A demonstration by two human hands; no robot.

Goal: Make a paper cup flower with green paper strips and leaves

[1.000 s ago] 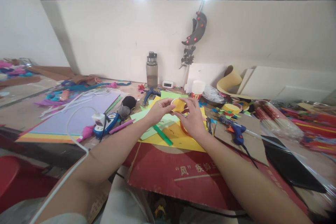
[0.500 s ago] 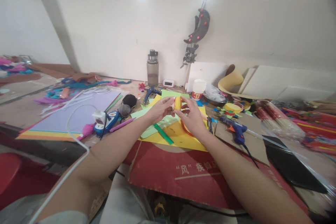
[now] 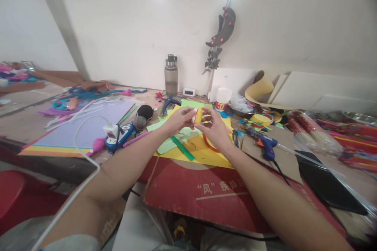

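Between my two hands, above the table, is a small rounded yellow-and-white piece (image 3: 199,115) with a bit of red on it; its exact kind is unclear. My left hand (image 3: 180,120) pinches its left side with thumb and fingers. On the other side, my right hand (image 3: 215,128) is closed round its right edge, thumb below and fingers above. Beneath them lie yellow paper (image 3: 210,160), pale green paper (image 3: 166,145) and a dark green strip (image 3: 182,148). A red-orange ring (image 3: 209,145) shows partly behind my right wrist.
A blue glue gun (image 3: 268,149) rests on cardboard at right. A paper cup (image 3: 223,100) and a water bottle (image 3: 171,76) stand at the back. To the left are a blue-and-white power strip (image 3: 119,137) with a white cable and lilac sheets (image 3: 85,125).
The yellow-and-white piece has turned slightly between my fingers and looks narrower. My hands stay almost in place; the camera view has shifted a little.
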